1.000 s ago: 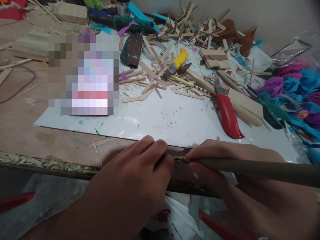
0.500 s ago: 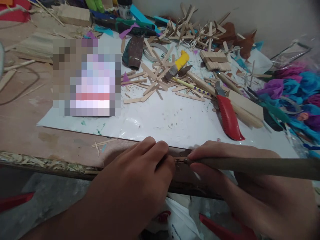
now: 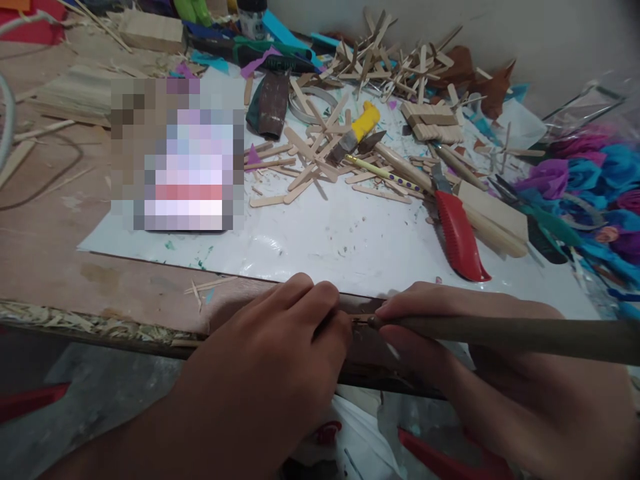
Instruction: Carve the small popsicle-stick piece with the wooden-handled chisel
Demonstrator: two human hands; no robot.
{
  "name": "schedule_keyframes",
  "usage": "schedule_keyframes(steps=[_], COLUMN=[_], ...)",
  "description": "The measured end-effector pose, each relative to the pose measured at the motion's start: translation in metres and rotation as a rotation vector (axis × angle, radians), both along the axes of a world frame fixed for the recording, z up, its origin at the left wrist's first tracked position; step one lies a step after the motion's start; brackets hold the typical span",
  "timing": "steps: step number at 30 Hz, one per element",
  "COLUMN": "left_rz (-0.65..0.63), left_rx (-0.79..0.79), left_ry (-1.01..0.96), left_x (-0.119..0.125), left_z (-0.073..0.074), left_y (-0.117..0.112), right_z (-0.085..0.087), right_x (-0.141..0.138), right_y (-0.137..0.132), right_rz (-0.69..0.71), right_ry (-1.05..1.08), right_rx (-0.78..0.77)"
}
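Observation:
My right hand (image 3: 530, 400) is closed on a long, round-handled tool (image 3: 500, 335) that lies level and runs off the right side. Its narrow tip points left, toward my other hand. Curled at the table's front edge is my left hand (image 3: 280, 353), knuckles up, fingers pinched together. A thin brownish strip (image 3: 361, 319) shows between the fingertips and the tool's tip. What the left fingers grip is mostly hidden under them.
Behind my hands, white paper (image 3: 295, 247) carries a red utility knife (image 3: 457, 233), a yellow-handled tool (image 3: 365, 123), a pencil (image 3: 385, 175) and scattered craft sticks (image 3: 385, 67). Crepe-paper flowers (image 3: 585, 177) crowd the right. A blurred-out rectangle (image 3: 190, 180) lies left. Shavings line the table edge (image 3: 100, 323).
Both hands keep nearly the same pose. The whole view has shifted very slightly, and the tool's handle end sits a touch lower.

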State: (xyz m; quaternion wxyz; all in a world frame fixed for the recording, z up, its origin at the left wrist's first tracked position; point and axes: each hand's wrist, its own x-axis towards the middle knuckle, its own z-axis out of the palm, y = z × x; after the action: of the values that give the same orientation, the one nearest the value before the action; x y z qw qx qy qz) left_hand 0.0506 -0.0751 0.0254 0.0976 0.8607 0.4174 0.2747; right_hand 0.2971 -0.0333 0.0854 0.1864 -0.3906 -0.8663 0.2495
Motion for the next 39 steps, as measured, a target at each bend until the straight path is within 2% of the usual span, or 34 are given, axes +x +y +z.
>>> schedule_keyframes(steps=[6, 9, 15, 20, 22, 26, 28, 32, 36, 39], left_rz=[-0.014, -0.013, -0.004, -0.040, -0.035, 0.022, 0.021, 0.003, 0.041, 0.029], left_rx=[-0.090, -0.092, -0.140, -0.084, -0.049, 0.009, 0.003, -0.013, -0.084, -0.140], left_ry=[-0.016, 0.001, -0.030, -0.027, -0.014, -0.012, -0.018, -0.019, -0.044, -0.017], left_x=[0.000, 0.000, -0.001, 0.001, 0.002, 0.003, 0.003, 0.002, 0.003, 0.004], left_z=[0.001, 0.001, -0.001, -0.001, 0.000, 0.000, -0.001, -0.003, 0.000, 0.002], left_y=[0.001, 0.001, -0.001, 0.000, 0.001, 0.000, 0.000, 0.000, 0.002, 0.005], right_z=[0.001, 0.002, -0.001, -0.007, -0.012, -0.022, -0.023, -0.020, -0.021, -0.021], right_x=[0.000, -0.002, -0.007, -0.005, -0.001, 0.009, 0.012, 0.014, 0.022, 0.029], right_y=[-0.004, -0.003, -0.006, -0.011, -0.015, -0.024, -0.028, -0.032, -0.036, -0.037], right_rz=[-0.068, -0.045, -0.035, -0.066, -0.114, -0.332, -0.414, -0.477, -0.583, -0.524], right_ry=[-0.045, -0.020, -0.022, -0.031, 0.027, 0.237, 0.287, 0.321, 0.265, 0.251], right_rx=[0.007, -0.029, 0.033, 0.046, 0.033, 0.070, 0.036, 0.001, 0.119, 0.170])
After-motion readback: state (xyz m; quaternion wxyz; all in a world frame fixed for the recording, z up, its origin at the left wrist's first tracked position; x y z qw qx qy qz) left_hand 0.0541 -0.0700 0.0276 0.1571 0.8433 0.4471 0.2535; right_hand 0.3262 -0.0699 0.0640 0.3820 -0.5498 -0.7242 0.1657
